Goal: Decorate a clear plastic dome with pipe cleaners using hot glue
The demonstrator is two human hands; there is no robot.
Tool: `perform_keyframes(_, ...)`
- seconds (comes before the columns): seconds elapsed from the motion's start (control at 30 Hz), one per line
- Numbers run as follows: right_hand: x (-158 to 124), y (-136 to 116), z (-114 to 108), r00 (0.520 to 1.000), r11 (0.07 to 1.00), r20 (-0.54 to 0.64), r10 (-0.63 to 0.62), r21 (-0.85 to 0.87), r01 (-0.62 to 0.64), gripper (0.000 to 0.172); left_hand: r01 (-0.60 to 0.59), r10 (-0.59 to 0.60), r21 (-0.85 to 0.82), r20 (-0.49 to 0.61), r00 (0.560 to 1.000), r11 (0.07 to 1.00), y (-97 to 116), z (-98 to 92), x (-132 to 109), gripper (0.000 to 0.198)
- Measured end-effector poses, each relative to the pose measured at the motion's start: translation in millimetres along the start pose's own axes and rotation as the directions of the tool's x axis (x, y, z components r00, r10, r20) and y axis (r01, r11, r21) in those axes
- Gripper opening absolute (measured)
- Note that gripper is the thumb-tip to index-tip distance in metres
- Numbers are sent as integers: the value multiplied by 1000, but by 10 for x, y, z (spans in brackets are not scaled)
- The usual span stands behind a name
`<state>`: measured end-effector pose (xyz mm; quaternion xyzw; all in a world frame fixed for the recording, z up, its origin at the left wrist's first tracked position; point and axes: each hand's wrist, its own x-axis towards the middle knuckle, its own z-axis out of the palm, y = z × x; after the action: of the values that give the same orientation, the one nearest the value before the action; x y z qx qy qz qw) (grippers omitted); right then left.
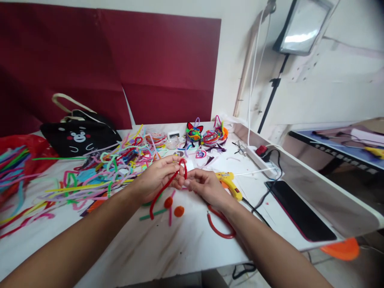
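Note:
A red pipe cleaner (163, 191) is bent into a small loop at its upper end, and its long tail hangs down toward the table. My left hand (156, 176) pinches it near the loop. From the other side, my right hand (204, 185) grips the loop's lower part between thumb and fingers; the exact contact is partly hidden. Below the hands lie two orange pom-poms (179, 211), a green pipe cleaner piece (153, 215) and a pink one (170, 216). Under my right forearm rests a curved red, shiny handle-like piece (220, 230).
Loose pipe cleaners (120, 160) pile up at left before a black bag (79, 136). A yellow glue gun (231, 186) lies right of my hands, near a power strip (261, 160) and a phone (300, 210). Colourful pipe-cleaner figures (210, 138) stand at the back.

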<state>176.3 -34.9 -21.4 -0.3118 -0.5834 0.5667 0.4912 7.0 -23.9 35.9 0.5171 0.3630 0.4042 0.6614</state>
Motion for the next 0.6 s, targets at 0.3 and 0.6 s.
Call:
perform_keyframes(0.3,0,-47,-35,999,998,4,46,43,-46,41,-120,132,206,-46,990,971,-80,7,42,26)
perform_keyframes(0.6,-19,-71,-61,996,988,81,42,146,-53,34,-253,345,566,-60,936,785,-121,-99,25,25)
